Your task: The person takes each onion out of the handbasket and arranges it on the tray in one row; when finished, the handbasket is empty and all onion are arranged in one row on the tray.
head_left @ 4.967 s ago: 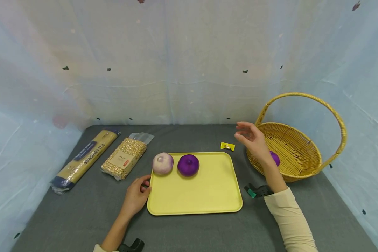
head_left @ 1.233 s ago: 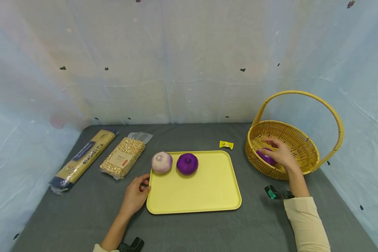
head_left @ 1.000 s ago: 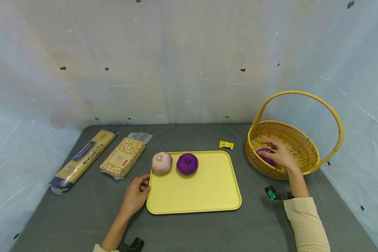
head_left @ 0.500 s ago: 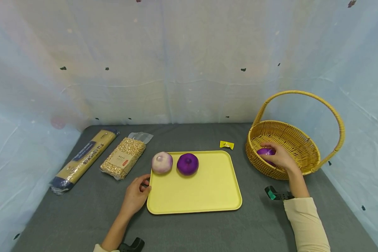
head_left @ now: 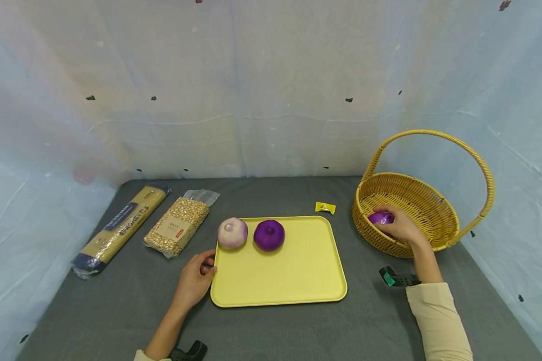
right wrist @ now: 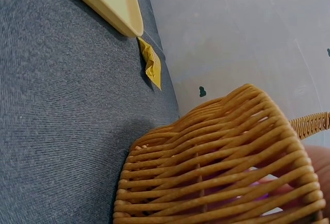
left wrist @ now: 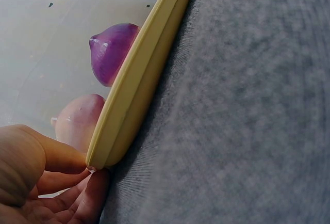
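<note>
My left hand [head_left: 194,281] pinches the left edge of a yellow tray [head_left: 280,281]; the left wrist view has the thumb and fingers at its rim [left wrist: 126,90]. On the tray sit a pale pinkish-white onion [head_left: 232,233] and a dark purple onion [head_left: 269,235], side by side near its far left. Inside the wicker basket [head_left: 426,200] at the right, my right hand [head_left: 401,224] grips another purple onion [head_left: 380,218]. Woven cane [right wrist: 216,157] hides most of that hand and onion in the right wrist view.
A small yellow wrapped packet [head_left: 325,207] lies between tray and basket. To the left are a spaghetti pack [head_left: 122,225] and a clear bag of yellowish kernels [head_left: 178,225]. The basket's tall handle [head_left: 433,134] arches over it. Everything stands on a grey cloth.
From above the basket's left rim, my right hand has moved down into the basket and its fingers have closed round the purple onion. My left hand has stayed at the tray's edge.
</note>
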{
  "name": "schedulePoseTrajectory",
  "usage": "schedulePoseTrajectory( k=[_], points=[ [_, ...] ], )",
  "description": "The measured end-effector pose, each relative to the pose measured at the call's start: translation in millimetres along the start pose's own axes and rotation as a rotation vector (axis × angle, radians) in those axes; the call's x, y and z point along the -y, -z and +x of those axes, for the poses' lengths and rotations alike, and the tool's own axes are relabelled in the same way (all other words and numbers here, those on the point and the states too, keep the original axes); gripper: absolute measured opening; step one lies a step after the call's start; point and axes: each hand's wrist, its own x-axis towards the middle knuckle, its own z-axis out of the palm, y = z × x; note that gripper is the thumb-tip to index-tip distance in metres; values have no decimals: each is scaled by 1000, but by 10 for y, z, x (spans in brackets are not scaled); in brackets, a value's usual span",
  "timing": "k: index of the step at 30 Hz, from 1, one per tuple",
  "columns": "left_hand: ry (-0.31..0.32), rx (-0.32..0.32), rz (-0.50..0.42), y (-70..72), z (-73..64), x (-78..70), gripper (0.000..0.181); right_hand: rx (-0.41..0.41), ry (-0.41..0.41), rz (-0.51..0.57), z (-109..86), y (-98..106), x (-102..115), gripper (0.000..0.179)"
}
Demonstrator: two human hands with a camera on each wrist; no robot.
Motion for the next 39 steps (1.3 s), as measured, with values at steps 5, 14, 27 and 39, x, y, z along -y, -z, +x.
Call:
schedulePoseTrajectory(
  k=[5,14,27,39],
  points=[
    [6,-1,-1,0,-3,0,40,3,5,-39,16,-4,-18,51],
    [18,2,-2,4,-2,-8,40,-16,-41,-13,-9,0,20,57],
    [14,0,8,-5,0,3,40,-173,-20,95,-13,82,205,62],
    [17,1,3,-12,10,15,40,-287,60,81,11,141,451,63]
  ],
)
